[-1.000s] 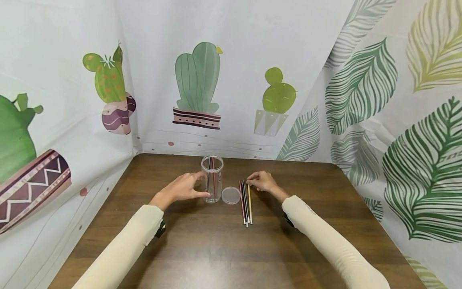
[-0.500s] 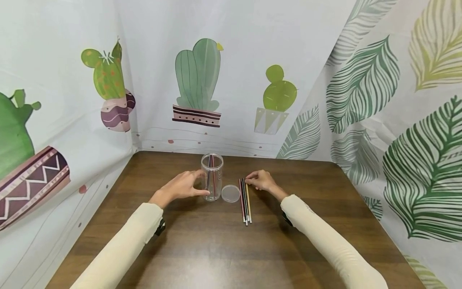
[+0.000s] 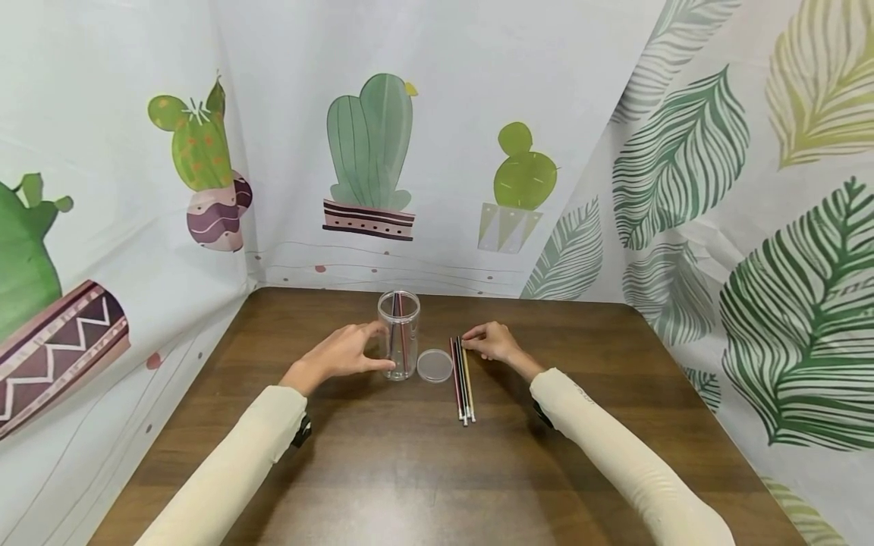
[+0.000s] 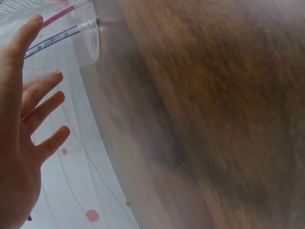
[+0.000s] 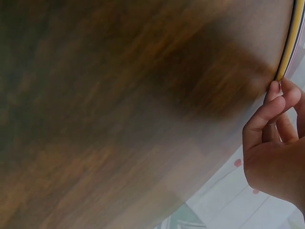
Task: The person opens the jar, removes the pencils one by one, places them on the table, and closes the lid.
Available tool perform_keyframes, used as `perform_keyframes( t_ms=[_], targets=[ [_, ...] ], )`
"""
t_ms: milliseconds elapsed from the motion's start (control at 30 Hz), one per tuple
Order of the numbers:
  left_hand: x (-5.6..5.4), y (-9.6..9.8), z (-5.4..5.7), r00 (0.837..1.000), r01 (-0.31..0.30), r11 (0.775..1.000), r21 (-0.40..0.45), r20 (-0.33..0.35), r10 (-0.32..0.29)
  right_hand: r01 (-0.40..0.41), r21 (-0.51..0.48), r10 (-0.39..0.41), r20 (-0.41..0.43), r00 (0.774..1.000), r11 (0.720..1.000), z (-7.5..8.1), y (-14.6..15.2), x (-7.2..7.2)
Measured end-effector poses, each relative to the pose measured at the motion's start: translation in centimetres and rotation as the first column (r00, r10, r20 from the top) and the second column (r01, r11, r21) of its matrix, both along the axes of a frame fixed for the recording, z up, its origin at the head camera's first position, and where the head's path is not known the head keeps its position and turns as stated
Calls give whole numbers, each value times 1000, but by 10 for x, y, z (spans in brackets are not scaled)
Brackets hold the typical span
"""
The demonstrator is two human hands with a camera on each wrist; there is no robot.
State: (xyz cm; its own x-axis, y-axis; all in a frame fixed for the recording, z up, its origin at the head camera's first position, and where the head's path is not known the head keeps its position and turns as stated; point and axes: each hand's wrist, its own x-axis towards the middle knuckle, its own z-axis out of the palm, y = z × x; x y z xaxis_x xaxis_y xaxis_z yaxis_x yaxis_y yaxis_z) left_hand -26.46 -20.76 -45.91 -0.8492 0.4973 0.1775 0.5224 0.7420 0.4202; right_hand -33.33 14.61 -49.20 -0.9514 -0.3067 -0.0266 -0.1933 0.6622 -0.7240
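Observation:
A tall clear jar (image 3: 410,345) stands upright at the back middle of the table, with a red pencil (image 4: 58,18) and a dark blue pencil (image 4: 59,38) inside, eraser ends down. My left hand (image 3: 344,353) is spread loosely around the jar's left side, thumb at the front and fingers behind. Right of the jar lies a round clear lid (image 3: 435,365). Several pencils (image 3: 461,390) lie side by side beyond it, eraser ends towards me. With thumb and forefinger, my right hand (image 3: 495,342) pinches the far end of the yellow pencil (image 5: 291,45), the rightmost one.
The brown wooden table (image 3: 410,470) ends at the back against a hanging white cloth (image 3: 451,152) printed with cacti and leaves. More of this cloth hangs along the left and right sides.
The yellow pencil's far end has shifted slightly left, against the darker pencils, with my right fingertips at it. My left hand has stayed around the jar.

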Motion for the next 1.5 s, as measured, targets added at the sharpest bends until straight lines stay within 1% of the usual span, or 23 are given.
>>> perform_keyframes(
  t_ms=[133,267,400,533,700,967,1167,1267,1367,1500],
  targets=[
    [1,0,-1,1000,-4,1000,-6,12,4,3,0,-3,9,1000,1000,-1,-1,2],
    [0,1,0,1000,-7,1000,-7,8,8,6,-9,-6,-1,1000,1000,0,-1,2],
    [-1,1,1,1000,-8,1000,-8,0,8,7,-11,-7,-13,1000,1000,4,1,1],
    [0,2,2,1000,-9,1000,-15,14,9,2,8,-2,-11,1000,1000,7,4,0],
    [-1,1,4,1000,-12,1000,-9,15,12,22,7,-22,-18,1000,1000,15,6,-5],
    [-2,0,1,1000,-10,1000,-18,16,11,12,20,-11,-56,998,1000,32,7,-11],
    [-3,-1,0,1000,-6,1000,-25,3,7,4,37,-1,-79,997,999,49,4,-12],
    [-2,-1,-1,1000,-4,1000,-27,3,4,-11,41,15,-87,996,999,56,1,-12],
    [-2,-1,-1,1000,-3,1000,-22,9,3,-32,26,34,-90,995,999,65,-2,-12],
    [-2,-1,0,1000,-5,1000,-21,3,5,-64,7,65,-114,991,998,77,-8,-14]
  ],
)
